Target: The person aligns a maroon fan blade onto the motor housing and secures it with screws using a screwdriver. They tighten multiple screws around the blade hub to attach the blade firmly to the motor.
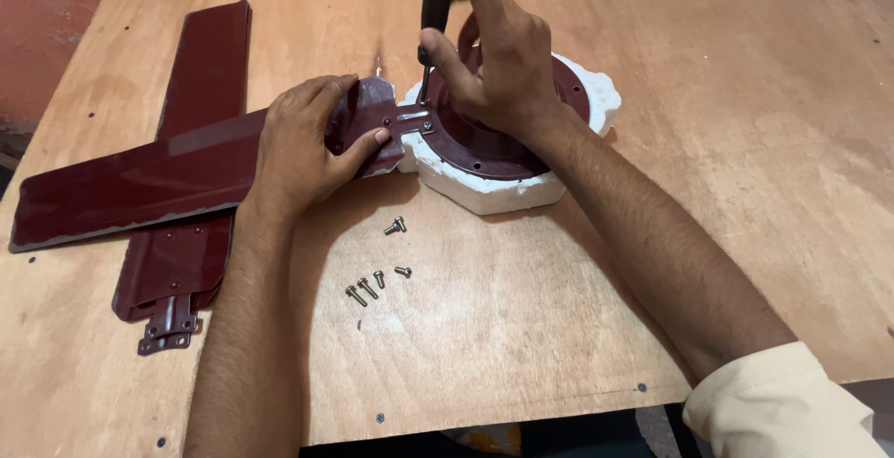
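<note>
Plywood table [577,328] with maroon fan blades [177,262], loose screws [377,279], white foam block [484,193]

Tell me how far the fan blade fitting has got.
Done: nothing is clearly finished. In hand: the left hand steadies one blade against the motor hub while the right hand works a screwdriver at its bracket. Left: a second blade and loose screws lie unused.

Bright, even light; soft shadows under arms; sharp focus throughout.
</note>
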